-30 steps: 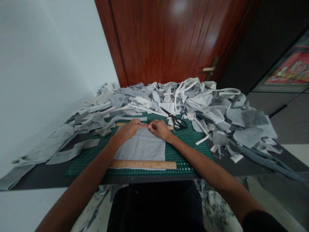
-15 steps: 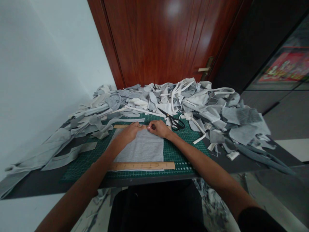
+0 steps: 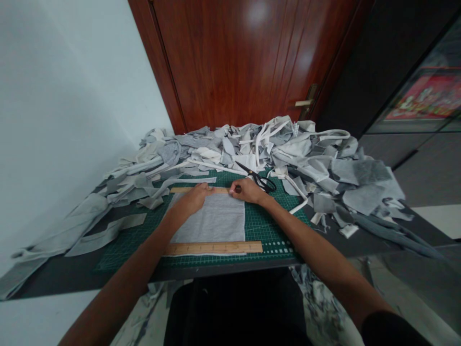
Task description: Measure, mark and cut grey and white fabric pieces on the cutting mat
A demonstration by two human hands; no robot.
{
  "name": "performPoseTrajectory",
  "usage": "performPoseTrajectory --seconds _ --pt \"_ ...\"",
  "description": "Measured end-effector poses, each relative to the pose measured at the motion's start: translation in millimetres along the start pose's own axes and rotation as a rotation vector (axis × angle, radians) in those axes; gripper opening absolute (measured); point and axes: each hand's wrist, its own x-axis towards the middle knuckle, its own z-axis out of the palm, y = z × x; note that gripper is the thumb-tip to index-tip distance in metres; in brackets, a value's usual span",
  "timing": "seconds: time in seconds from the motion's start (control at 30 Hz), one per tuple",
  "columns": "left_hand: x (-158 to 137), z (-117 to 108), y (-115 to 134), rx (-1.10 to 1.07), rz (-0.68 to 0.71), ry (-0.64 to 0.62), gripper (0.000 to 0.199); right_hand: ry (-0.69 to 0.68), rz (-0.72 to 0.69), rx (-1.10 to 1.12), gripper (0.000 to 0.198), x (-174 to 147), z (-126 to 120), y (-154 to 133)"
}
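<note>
A light grey piece of fabric (image 3: 216, 221) lies flat on the green cutting mat (image 3: 270, 221). Across its far edge is a wooden ruler (image 3: 220, 191), pressed down by my left hand (image 3: 197, 197) with the fingers bent and close together. My right hand (image 3: 248, 190) is closed in a pinch at the ruler's right part. A small dark spot shows between its fingers, too small to name. A second wooden ruler (image 3: 219, 247) crosses the fabric near its front edge. Black scissors (image 3: 257, 178) lie just beyond my right hand.
Grey and white fabric scraps (image 3: 216, 144) are heaped along the back and both sides of the dark table (image 3: 173, 273). A long strip (image 3: 111, 233) lies at the left. Behind stands a wooden door (image 3: 245, 62), with a white wall (image 3: 72, 96) to the left.
My right hand has slid to the right along the far ruler, closer to the scissors. My left hand stays in place on that ruler.
</note>
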Motion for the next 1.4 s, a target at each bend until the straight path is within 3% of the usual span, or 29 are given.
performPoseTrajectory --seconds 0.43,0.73,0.93,1.07,1.2,1.4 --pt "-3 -12 9 0.028 -0.035 -0.078 0.064 -0.051 0.041 -0.037 0.005 -18 -28 13" --pt "-4 -2 3 0.059 -0.024 -0.049 0.069 -0.068 0.089 -0.047 0.005 -23 -40 20" --pt "-2 -3 7 0.055 -0.049 -0.055 0.061 -0.082 0.085 -0.007 0.004 -25 -41 24" --pt "0 -4 10 0.064 -0.061 -0.04 0.048 -0.089 0.048 0.086 0.009 -23 -32 22" --pt "4 -5 11 0.084 -0.05 -0.042 0.042 0.003 -0.002 0.23 0.012 -16 -10 12" --pt "8 -2 15 0.072 -0.073 -0.011 0.037 0.071 -0.008 0.114 0.007 -1 18 -8"
